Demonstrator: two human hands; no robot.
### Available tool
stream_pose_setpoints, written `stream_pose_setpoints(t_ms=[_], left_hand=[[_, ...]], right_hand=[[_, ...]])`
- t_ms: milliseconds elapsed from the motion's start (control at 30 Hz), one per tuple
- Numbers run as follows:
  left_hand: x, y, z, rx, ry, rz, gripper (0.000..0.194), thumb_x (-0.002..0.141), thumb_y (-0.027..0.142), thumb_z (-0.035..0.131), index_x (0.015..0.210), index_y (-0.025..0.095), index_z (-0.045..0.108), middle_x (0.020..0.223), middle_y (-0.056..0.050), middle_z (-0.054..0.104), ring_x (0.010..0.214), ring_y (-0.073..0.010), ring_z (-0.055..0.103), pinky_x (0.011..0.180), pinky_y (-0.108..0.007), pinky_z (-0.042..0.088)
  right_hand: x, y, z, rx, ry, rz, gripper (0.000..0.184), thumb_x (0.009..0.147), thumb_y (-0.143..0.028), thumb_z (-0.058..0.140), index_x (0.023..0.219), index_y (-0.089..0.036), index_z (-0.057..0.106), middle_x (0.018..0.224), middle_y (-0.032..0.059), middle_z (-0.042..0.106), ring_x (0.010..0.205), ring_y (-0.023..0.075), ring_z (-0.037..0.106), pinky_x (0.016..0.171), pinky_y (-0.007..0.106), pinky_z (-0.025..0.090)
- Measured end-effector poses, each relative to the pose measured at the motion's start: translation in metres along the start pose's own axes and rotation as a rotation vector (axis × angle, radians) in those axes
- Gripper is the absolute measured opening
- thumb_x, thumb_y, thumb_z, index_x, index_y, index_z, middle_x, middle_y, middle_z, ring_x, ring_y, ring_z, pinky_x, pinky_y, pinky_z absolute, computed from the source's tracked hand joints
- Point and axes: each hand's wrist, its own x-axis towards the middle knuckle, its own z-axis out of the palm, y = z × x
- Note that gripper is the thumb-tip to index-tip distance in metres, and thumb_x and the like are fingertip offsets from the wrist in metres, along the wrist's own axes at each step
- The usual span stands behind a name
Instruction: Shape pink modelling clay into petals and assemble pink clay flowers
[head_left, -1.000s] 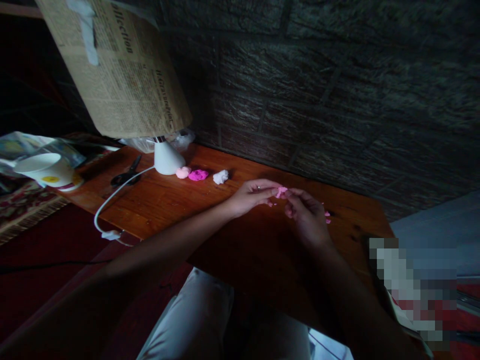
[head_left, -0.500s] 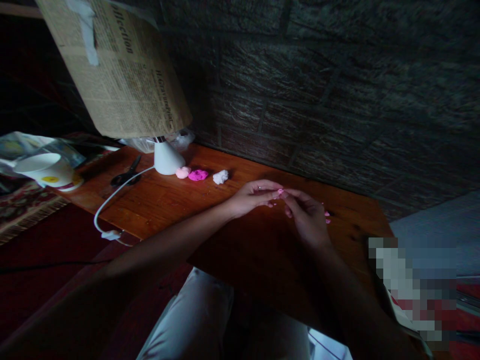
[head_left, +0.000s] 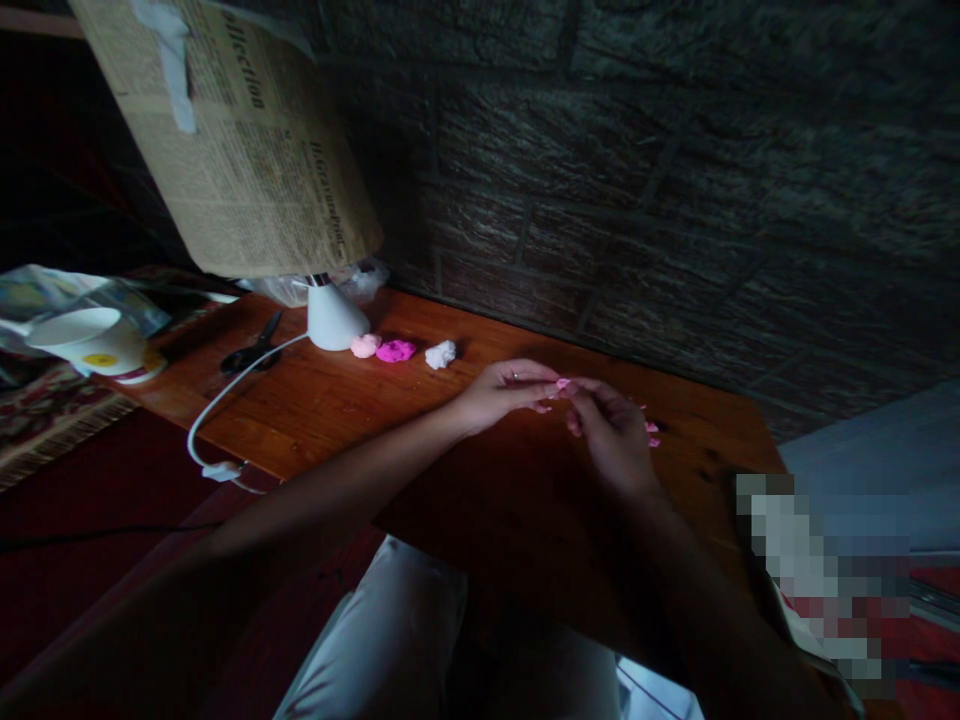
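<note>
Between the fingertips of both hands is a small piece of pink modelling clay (head_left: 562,384). My left hand (head_left: 506,393) pinches it from the left, a ring on one finger. From the right, my right hand (head_left: 611,435) closes thumb and fingers on the same piece. Partly hidden behind the right hand, some pink clay bits (head_left: 652,434) lie on the wooden table (head_left: 345,410). Farther left rest a pale pink clay lump (head_left: 366,346), a bright magenta lump (head_left: 396,351) touching it, and a white lump (head_left: 440,354) set apart.
A lamp with a newsprint shade (head_left: 247,150) stands on a white base (head_left: 335,318), its cord (head_left: 217,400) looping over the table edge. Black scissors (head_left: 253,352) and a paper cup (head_left: 94,345) are at the left. A dark brick wall (head_left: 600,180) borders the back.
The right fingers have shifted very slightly around the pink clay, and a bit more of the piece shows. Everything else stays where it was.
</note>
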Motion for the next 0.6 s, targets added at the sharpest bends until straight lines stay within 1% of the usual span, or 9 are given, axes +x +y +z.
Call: stream_pose_setpoints(t_ms=[100,167,333,433,600], left_hand=[[-0.0003,0.0002,0.0006,-0.051,0.026,-0.023,0.04,0.065,0.034,0.092,0.096,0.015,0.075,0.094,-0.006,0.077,0.087,-0.0154,0.071,0.077,-0.028,0.053],[-0.0005,0.0,0.0005,-0.084,0.033,-0.041,0.039,0.066,0.033,0.091,0.097,0.015,0.076,0.095,-0.006,0.077,0.088,-0.0157,0.071,0.08,-0.029,0.054],[-0.0001,0.0001,-0.0014,-0.16,0.011,-0.09,0.038,0.068,0.03,0.091,0.101,0.016,0.077,0.097,-0.006,0.077,0.088,-0.0141,0.072,0.083,-0.028,0.054],[0.0003,0.0,-0.0026,-0.188,-0.001,-0.106,0.039,0.068,0.028,0.091,0.102,0.016,0.077,0.099,-0.007,0.077,0.089,-0.0137,0.071,0.084,-0.028,0.054],[0.0003,-0.0016,-0.003,-0.179,-0.013,-0.102,0.039,0.068,0.023,0.09,0.104,0.016,0.077,0.101,-0.006,0.076,0.088,-0.012,0.071,0.086,-0.028,0.053]], right_hand=[[0.0014,-0.0006,0.0014,0.155,0.005,0.088,0.03,0.073,-0.048,0.079,0.086,-0.022,0.072,0.072,-0.0009,0.066,0.053,0.0091,0.045,0.049,0.025,0.034],[0.0023,-0.0013,0.0016,0.23,0.003,0.132,0.029,0.068,-0.044,0.081,0.083,-0.022,0.072,0.078,-0.0001,0.067,0.056,0.0091,0.045,0.05,0.024,0.034],[0.0032,-0.0037,0.0012,0.299,0.017,0.193,0.029,0.065,-0.041,0.085,0.082,-0.022,0.073,0.08,-0.0005,0.067,0.059,0.0086,0.046,0.051,0.023,0.035],[0.0031,-0.0037,0.0014,0.3,0.031,0.189,0.03,0.064,-0.042,0.086,0.083,-0.022,0.075,0.081,-0.0003,0.067,0.059,0.0081,0.045,0.05,0.022,0.034],[0.0035,-0.0001,0.0015,0.257,0.027,0.133,0.029,0.066,-0.044,0.084,0.086,-0.024,0.076,0.077,0.0004,0.068,0.058,0.0096,0.044,0.05,0.024,0.034]])
